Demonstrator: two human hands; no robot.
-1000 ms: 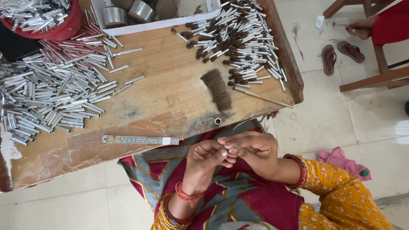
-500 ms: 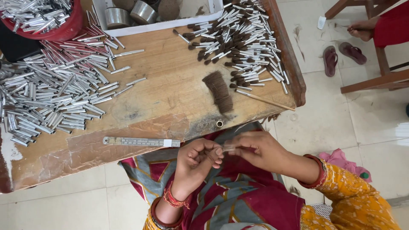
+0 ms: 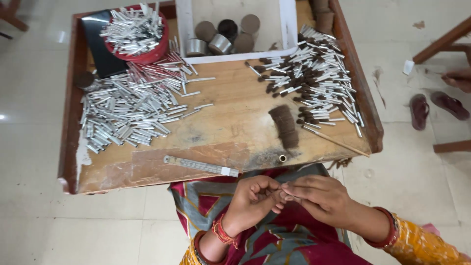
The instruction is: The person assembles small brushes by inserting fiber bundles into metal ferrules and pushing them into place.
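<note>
At the far left corner of the wooden counter (image 3: 230,122) a red bowl (image 3: 147,49) holds short silver tubes, and a wide heap of loose silver tubes (image 3: 130,110) covers the left half, most lying roughly left to right. A metal ruler (image 3: 201,166) lies along the near edge, slanting slightly. Near the middle of that edge sit a brown tuft of fibre (image 3: 285,125), its long axis pointing away from the person, and a small brass ring (image 3: 282,158). A white tray (image 3: 235,29) of round tins stands at the far edge. The right half carries a pile of finished brush tips (image 3: 314,81), dark ends mostly leftward, with a thin wooden stick (image 3: 336,141) near the right corner.

Below the near edge, over the lap, the left hand (image 3: 252,201) curls palm inward and the right hand (image 3: 321,196) reaches across, fingertips meeting. Both grips are pressed together on something tiny between them; it is hidden, so its direction cannot be made out.
</note>
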